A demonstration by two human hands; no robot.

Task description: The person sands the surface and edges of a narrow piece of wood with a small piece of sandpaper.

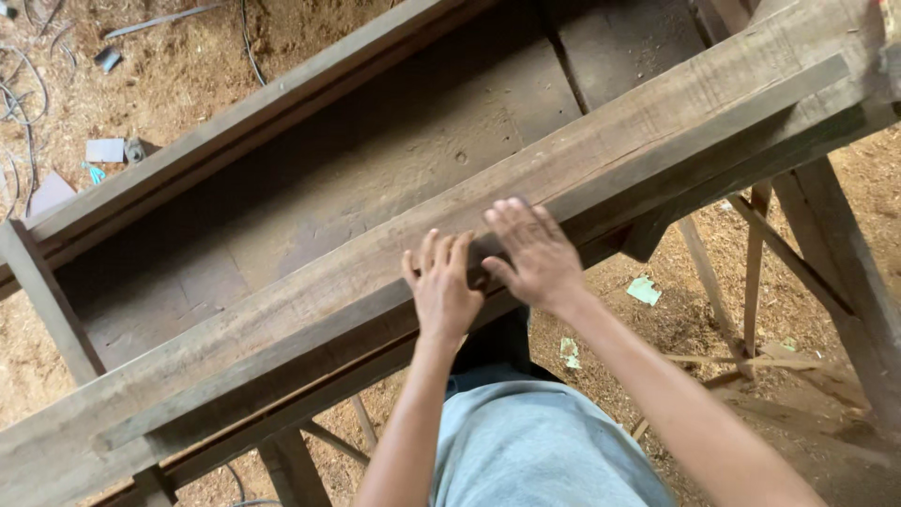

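1. We see the left hand [441, 289] flat on the beam [310, 296], fingers slightly spread, palm down, gripping nothing.
2. Right hand [530, 253] lies flat just beside it, fingers close together, thumb out toward the left hand.
3. Between the hands we note a dark block [481, 253], partly covered; both hands touch it. Can't tell its exact shape.
4. Beam runs diagonally, lower left to upper right, across the bench [375, 160].
5. Floor [169, 75] w/ sawdust, wires, scraps.
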